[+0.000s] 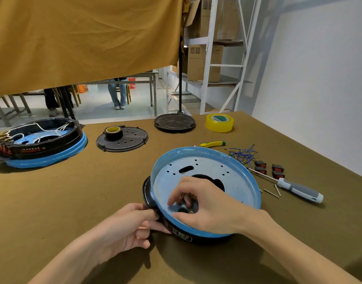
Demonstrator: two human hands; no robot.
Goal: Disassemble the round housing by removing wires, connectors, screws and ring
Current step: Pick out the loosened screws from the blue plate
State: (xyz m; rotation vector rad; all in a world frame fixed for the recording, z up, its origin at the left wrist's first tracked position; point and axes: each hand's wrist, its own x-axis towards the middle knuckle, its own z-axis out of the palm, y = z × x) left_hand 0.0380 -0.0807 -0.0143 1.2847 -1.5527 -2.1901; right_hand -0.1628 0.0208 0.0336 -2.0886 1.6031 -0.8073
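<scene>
Blue-rimmed and black underneath, the round housing [205,193] sat tilted on the olive table [73,201], near the front edge. The left hand [128,226] gripped its black side handle, fingers curled round it. The right hand [198,201] reached down inside the pale pan, fingertips pinched on something small that I could not make out, the hand itself hiding much of the pan's floor. Just right of the housing lay a grey-handled screwdriver [298,190], a few loose screws [271,192], four black rocker switches [269,169] and a tangle of blue wires [242,153]. Yellow-handled pliers [213,143] lay just behind. Farther back were two black round covers [122,140], one carrying a dark tape roll [113,132], one yellow tape roll [219,123], and a second wired housing [41,141] at far left.
</scene>
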